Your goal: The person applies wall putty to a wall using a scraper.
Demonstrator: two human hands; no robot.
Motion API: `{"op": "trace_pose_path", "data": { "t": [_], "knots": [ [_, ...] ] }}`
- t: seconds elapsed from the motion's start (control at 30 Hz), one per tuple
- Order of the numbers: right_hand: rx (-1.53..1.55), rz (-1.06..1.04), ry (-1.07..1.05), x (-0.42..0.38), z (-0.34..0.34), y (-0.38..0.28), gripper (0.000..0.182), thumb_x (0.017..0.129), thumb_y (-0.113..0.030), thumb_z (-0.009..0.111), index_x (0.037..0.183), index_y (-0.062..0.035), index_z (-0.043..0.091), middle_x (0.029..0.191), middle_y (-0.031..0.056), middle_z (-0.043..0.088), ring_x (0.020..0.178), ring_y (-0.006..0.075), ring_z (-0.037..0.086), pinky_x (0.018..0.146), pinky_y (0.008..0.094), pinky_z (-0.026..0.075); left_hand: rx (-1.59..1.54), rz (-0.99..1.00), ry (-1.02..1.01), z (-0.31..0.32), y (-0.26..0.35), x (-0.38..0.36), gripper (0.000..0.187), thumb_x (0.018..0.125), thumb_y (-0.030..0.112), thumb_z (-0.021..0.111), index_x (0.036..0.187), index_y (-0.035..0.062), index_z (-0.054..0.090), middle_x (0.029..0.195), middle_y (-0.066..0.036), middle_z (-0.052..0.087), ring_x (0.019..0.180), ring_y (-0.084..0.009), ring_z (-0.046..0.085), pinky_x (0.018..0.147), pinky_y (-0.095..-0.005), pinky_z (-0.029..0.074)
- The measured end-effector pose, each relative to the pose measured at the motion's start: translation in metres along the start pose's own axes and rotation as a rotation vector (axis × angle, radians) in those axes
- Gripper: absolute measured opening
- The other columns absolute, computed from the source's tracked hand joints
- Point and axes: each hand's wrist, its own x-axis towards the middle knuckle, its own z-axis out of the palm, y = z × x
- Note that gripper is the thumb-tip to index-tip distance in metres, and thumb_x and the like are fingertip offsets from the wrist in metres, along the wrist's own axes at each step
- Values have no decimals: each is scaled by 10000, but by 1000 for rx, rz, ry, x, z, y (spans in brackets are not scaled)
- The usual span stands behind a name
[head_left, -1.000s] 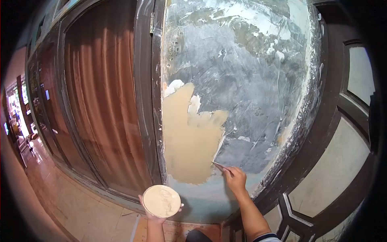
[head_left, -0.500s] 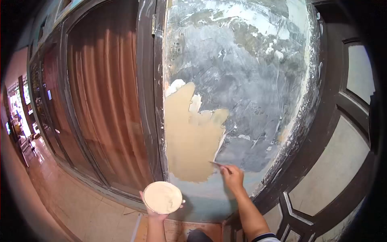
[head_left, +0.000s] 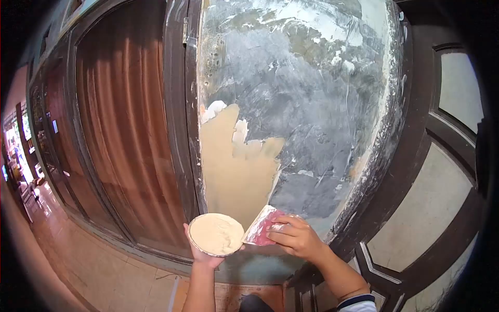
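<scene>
My left hand (head_left: pixel 207 258) supports a round bowl of cream-coloured putty (head_left: pixel 215 234) from below, its fingers curled around the rim. In my right hand (head_left: pixel 297 238) is a red putty knife (head_left: pixel 265 226) with a whitish smear along its edge. The knife's lower corner is at the bowl's right rim; whether it touches is hard to tell. Behind both hands stands a grey wall panel (head_left: pixel 306 114), with a tan patch of putty (head_left: pixel 234 166) spread over its lower left part.
A dark wooden frame with a hinge (head_left: pixel 185 31) borders the panel on the left, beside glass backed by a brown curtain (head_left: pixel 125 125). To the right is a dark panelled door (head_left: pixel 416 208). Tiled floor (head_left: pixel 119 275) lies below at left.
My right hand has drawn the putty knife off the wall and down to the bowl, turning its flat face into view. The bowl has risen slightly to the right. The view has shifted.
</scene>
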Motion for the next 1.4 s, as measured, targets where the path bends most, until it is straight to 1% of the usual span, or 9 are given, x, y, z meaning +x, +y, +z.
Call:
{"op": "trace_pose_path", "data": {
  "t": [0.13, 0.23, 0.57, 0.87, 1.07, 1.13, 1.17, 1.33, 1.4],
  "knots": [
    [23, -16, -44, -1, 0, -5, 415, 717, -84, 785, 1130, -129, 769, 1116, 20, 732, 1179, 275, 670, 896, 445, 563, 29, -4, 67, 4, -3, 0, 1065, 859, 939, 394, 1487, 89, 520, 1460, -207, 582, 1292, -499, 573, 953, -777, 493],
    [30, -24, -59, 1, -1, -8, 427, 712, -88, 787, 1137, -133, 766, 1127, 18, 731, 1186, 275, 664, 899, 441, 561, 49, 36, 235, 3, -7, 1, 1058, 856, 945, 391, 1466, 94, 550, 1468, -178, 585, 1310, -437, 584, 1060, -642, 500],
    [70, 6, -48, -4, 6, -16, 356, 779, -111, 809, 1133, -129, 768, 1118, 13, 738, 1180, 265, 670, 895, 429, 559, 59, 16, 296, 0, -14, 5, 1039, 869, 940, 374, 1442, 96, 574, 1433, -172, 613, 1285, -415, 606, 1059, -615, 506],
    [177, 70, 14, -13, 17, -15, 382, 725, -33, 810, 1105, -69, 775, 1136, 42, 767, 1152, 298, 694, 926, 422, 566, 58, 0, 308, -3, -20, 11, 1039, 873, 939, 365, 1442, 94, 570, 1420, -190, 616, 1295, -402, 596, 1072, -602, 503],
    [73, 91, 128, -24, 27, -1, 250, 765, -32, 811, 1013, -40, 782, 976, 79, 776, 854, 287, 714, 786, 395, 574, 29, -25, 132, -12, -24, 6, 1119, 846, 960, 365, 1496, 59, 492, 1416, -265, 590, 1205, -528, 615, 952, -728, 522],
    [125, 429, 208, -35, 35, 20, 177, 817, -79, 797, 992, -99, 803, 935, 81, 770, 835, 291, 703, 742, 407, 566, -21, -116, -82, -22, -21, 0, 1213, 809, 990, 370, 1569, 44, 366, 1480, -334, 498, 1248, -668, 524, 950, -828, 472],
    [128, 429, 208, -39, 37, 29, 177, 817, -79, 797, 992, -99, 803, 935, 81, 770, 835, 291, 703, 742, 407, 566, -169, -132, -95, -27, -20, -4, 1237, 795, 994, 393, 1576, 36, 350, 1475, -377, 475, 1212, -733, 499, 962, -834, 459],
    [13, 643, 209, -74, 75, 75, 127, 890, -178, 792, 970, -79, 792, 949, 109, 770, 855, 337, 702, 759, 428, 559, -215, -103, -37, -31, -9, -25, 1211, 799, 988, 397, 1578, 61, 358, 1478, -373, 471, 1218, -733, 492, 938, -843, 462],
    [-4, 691, 125, -79, 84, 80, 171, 909, -220, 776, 974, -63, 788, 960, 111, 771, 875, 338, 706, 782, 444, 558, -131, -75, 7, -22, -5, -31, 1165, 814, 971, 401, 1539, 60, 434, 1404, -350, 555, 1119, -698, 573, 852, -775, 545]
  ]
}}
